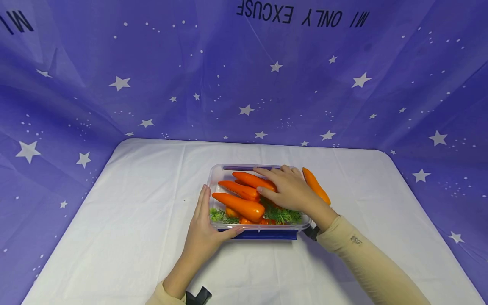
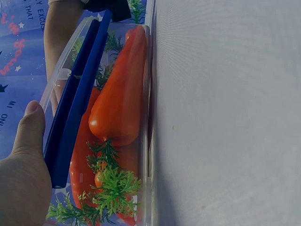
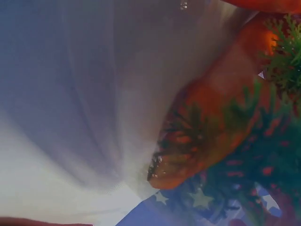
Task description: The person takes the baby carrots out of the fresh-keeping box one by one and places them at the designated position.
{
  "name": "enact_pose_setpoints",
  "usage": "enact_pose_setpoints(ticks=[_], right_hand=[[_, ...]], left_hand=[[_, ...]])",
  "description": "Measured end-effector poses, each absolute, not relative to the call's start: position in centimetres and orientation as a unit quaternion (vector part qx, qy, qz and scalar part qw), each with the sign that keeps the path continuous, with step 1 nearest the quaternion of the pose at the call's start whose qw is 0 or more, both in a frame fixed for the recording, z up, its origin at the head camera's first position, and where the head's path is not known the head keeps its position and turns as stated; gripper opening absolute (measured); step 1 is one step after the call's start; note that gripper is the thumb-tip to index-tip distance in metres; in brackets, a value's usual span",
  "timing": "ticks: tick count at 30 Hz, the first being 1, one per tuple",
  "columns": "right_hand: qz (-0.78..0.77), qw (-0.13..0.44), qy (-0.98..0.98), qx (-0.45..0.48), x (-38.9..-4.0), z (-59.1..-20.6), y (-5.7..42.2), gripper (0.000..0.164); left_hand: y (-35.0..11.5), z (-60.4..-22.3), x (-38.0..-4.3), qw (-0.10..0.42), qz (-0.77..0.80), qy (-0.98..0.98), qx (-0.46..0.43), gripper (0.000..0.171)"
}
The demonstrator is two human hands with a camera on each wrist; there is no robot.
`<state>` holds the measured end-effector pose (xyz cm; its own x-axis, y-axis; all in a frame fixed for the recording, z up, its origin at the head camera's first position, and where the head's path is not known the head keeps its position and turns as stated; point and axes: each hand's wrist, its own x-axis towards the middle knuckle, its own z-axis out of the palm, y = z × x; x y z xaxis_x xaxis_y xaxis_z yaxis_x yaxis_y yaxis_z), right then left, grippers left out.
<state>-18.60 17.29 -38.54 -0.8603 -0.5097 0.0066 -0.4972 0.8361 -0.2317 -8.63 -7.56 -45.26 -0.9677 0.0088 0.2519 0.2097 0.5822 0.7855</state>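
A clear plastic food box (image 1: 210,180) with blue locking flaps holds several orange carrots with green leafy tops. My left hand (image 1: 202,228) rests against its left end with straight fingers, the thumb lying along the near rim. The left wrist view has that thumb (image 2: 29,134) beside the blue flap (image 2: 77,108). Inside the box, my right hand (image 1: 287,186) grips the thick end of a carrot (image 1: 248,178) between thumb and fingers; the palm hides part of it. Nearer carrots (image 1: 242,206) lie on leafy tops (image 1: 282,214).
One more carrot (image 1: 316,186) lies on the white cloth just right of the box, partly behind my right wrist. The white-covered table (image 1: 114,237) is bordered by a purple star-patterned sheet (image 1: 213,84) at the back and sides.
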Motion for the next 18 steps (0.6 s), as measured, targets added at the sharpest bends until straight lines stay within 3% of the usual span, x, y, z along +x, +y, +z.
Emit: enact_pose_setpoints(ticks=[18], right_hand=[[-0.151, 0.082, 0.947, -0.271, -19.15, -39.12, 17.41, 0.059]], left_hand=[[-7.55, -45.26, -8.56, 0.108, -0.448, -0.885, -0.058, 0.133]])
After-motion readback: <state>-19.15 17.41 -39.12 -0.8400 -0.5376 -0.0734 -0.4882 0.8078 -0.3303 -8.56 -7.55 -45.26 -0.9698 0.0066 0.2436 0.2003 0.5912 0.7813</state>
